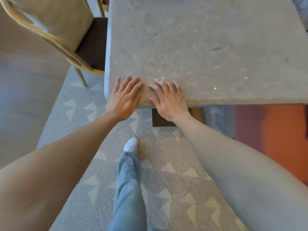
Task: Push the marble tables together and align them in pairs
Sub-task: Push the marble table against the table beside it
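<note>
A grey marble table (200,47) fills the upper right of the head view, its near edge running across the middle. My left hand (124,97) lies flat on the table's near left corner, fingers spread, palm over the edge. My right hand (168,99) rests flat beside it on the same edge, fingers spread and apart from the left hand. Neither hand holds anything. Only this one table shows; its base is mostly hidden below the top.
A wooden chair (55,39) with a beige cushion stands at the table's left side. Below is a patterned grey rug (166,164), with an orange floor area (273,130) to the right. My leg and white shoe (131,145) step forward.
</note>
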`<state>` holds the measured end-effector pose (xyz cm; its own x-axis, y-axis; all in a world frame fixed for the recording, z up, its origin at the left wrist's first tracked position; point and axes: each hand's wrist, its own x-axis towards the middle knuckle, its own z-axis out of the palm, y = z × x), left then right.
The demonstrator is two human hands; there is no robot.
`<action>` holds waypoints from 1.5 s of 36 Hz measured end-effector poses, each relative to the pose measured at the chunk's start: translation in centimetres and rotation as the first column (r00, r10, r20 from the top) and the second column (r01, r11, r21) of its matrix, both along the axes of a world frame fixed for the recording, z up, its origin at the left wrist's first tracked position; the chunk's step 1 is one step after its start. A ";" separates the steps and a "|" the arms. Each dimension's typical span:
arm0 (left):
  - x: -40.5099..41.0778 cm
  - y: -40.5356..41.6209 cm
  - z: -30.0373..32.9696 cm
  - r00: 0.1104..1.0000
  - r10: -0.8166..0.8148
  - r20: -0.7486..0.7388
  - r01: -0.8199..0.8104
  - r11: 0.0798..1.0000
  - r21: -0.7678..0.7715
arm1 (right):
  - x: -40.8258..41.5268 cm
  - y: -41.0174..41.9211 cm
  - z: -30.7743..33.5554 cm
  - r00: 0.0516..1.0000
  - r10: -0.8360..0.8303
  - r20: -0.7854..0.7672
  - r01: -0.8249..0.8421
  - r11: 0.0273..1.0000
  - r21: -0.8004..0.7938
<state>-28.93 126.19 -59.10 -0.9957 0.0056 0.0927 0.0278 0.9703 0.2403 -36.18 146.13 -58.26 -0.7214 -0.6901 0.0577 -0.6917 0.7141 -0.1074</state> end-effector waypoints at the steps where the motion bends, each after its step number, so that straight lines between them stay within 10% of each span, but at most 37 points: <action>1: -0.1 0.1 -0.2 1.000 0.003 -0.026 -0.003 1.000 -0.022 | -0.5 0.2 -0.4 0.999 0.030 -0.041 -0.031 0.999 -0.015; 10: -2.3 0.2 -2.3 0.958 0.101 -0.269 -0.151 0.974 -0.170 | -3.8 -1.2 -2.6 0.968 -0.014 -0.249 -0.035 0.981 -0.191; 54: -5.5 -6.3 -2.0 0.952 0.007 -0.306 -0.065 0.981 -0.181 | -5.2 -7.7 -2.7 0.958 -0.103 -0.267 0.071 0.989 -0.130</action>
<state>-34.45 119.85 -61.10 -0.9207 0.0162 0.3899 0.0348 0.9986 0.0407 -41.35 138.46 -61.00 -0.7239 -0.6019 0.3373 -0.6421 0.7666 -0.0101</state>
